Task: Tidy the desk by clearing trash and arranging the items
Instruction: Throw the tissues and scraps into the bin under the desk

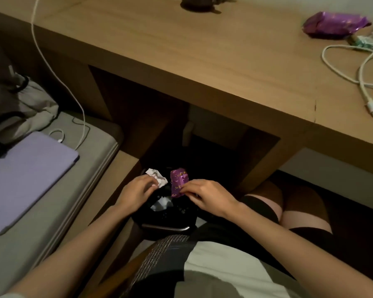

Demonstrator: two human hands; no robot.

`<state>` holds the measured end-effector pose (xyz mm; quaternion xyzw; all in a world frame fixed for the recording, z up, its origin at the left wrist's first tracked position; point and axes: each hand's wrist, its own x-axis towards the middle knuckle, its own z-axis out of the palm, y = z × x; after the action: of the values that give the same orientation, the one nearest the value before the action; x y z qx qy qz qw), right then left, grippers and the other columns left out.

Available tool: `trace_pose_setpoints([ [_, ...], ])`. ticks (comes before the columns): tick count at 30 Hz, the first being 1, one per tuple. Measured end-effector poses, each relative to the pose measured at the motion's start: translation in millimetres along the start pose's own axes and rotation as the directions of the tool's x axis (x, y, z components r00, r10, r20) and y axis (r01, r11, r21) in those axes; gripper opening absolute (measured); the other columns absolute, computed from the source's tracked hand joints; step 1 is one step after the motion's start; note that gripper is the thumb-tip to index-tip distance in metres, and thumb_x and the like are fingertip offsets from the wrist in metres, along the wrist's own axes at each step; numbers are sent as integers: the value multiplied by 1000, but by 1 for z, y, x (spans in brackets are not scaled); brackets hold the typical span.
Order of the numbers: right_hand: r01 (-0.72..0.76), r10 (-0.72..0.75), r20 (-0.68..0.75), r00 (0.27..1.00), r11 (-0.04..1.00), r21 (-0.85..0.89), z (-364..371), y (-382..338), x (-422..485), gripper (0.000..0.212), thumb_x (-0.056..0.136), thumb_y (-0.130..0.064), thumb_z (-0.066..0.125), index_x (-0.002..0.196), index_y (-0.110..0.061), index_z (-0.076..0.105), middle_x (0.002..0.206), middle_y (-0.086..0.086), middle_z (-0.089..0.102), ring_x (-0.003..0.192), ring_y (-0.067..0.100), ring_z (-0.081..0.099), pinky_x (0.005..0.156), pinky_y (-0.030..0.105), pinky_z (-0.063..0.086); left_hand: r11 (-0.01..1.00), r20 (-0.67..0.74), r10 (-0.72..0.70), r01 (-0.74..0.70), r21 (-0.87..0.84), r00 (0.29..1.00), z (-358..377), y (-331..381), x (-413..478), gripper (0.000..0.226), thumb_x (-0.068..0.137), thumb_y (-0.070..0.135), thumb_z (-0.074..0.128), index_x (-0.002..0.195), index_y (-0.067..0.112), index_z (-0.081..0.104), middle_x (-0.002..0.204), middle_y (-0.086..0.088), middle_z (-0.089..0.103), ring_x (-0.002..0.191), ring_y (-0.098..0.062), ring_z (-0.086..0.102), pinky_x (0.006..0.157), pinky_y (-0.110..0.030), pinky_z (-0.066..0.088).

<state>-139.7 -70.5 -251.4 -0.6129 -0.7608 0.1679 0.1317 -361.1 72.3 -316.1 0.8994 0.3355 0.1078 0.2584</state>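
A: Under the worktop (pixel 202 61), down by the person's knees, both hands are over a dark bin (pixel 166 214). What is each one carrying?

B: The right hand (pixel 209 197) has its fingers (pixel 186 188) pinched closed on a small purple wrapper (pixel 178 181), held upright by its lower edge. The left hand (pixel 136 191) has its fingers closed on a crumpled white wrapper (pixel 157 176), gripped at the near end.

A: Why hold them there?

B: My reading is that both scraps hang right above the bin's mouth so they fall straight in once let go. Some pale rubbish (pixel 162 204) already lies inside, so this looks like the place for trash.

A: A light pinch on each?

B: It seems so. They are thin, weightless bits of foil or paper, so fingertips are enough.

A: And what remains up top?

B: At the far right of the worktop lies a larger purple packet (pixel 334 23), with a greenish wrapper (pixel 363 41) just beside it and a loose white cable (pixel 353 69) trailing toward the edge. Another white cable (pixel 52 65) hangs off the left side down to the bed (pixel 52 201), near a lilac tablet case (pixel 28 179).

A: So the job is partly done?

B: I judge so: trash is going in, but the packet and cable are not yet sorted.
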Motion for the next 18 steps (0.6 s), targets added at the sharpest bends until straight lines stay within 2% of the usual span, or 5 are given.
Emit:
trace_pose_setpoints([
  [4, -151, 143, 156, 977, 988, 39, 34, 7, 21, 28, 97, -21, 50, 121, -17, 63, 123, 3, 64, 111, 21, 61, 92, 39, 50, 989, 89, -149, 150, -2, 985, 25, -16, 6, 11, 93, 27, 54, 98, 24, 63, 104, 4, 65, 96, -16, 62, 77, -38, 51],
  [6, -239, 219, 224, 950, 969, 65, 48, 11, 29, 32, 96, -22, 48, 125, -22, 60, 127, 3, 62, 115, 23, 59, 95, 41, 49, 980, 223, -197, 201, 6, 955, 35, -23, 7, 22, 94, 29, 53, 114, 24, 60, 118, 0, 64, 105, -19, 61, 85, -39, 50],
  [10, -315, 286, 319, 904, 948, 41, 63, 16, 34, 38, 97, -26, 43, 133, -37, 50, 141, -2, 52, 124, 26, 53, 97, 44, 47, 956, 527, -267, 289, 42, 807, 44, -25, 6, 61, 94, 33, 52, 148, 20, 26, 149, -7, 38, 134, -23, 40, 109, -36, 36],
  [13, -330, 298, 299, 907, 942, 62, 56, 12, 32, 39, 97, -23, 46, 135, -32, 50, 149, -4, 42, 135, 23, 42, 105, 47, 41, 954, 473, -279, 299, 35, 835, 34, -15, 7, 61, 95, 35, 49, 149, 20, 23, 152, -8, 33, 137, -22, 35, 111, -33, 32],
  [18, -268, 262, 112, 959, 962, 47, -9, -10, 14, 38, 98, -30, 48, 136, -34, 48, 140, -9, 52, 127, 16, 49, 102, 34, 43, 993, 189, -119, 116, 27, 975, -23, 42, 7, 45, 96, 33, 48, 139, 27, 40, 131, 1, 55, 122, -16, 51, 98, -34, 45],
])
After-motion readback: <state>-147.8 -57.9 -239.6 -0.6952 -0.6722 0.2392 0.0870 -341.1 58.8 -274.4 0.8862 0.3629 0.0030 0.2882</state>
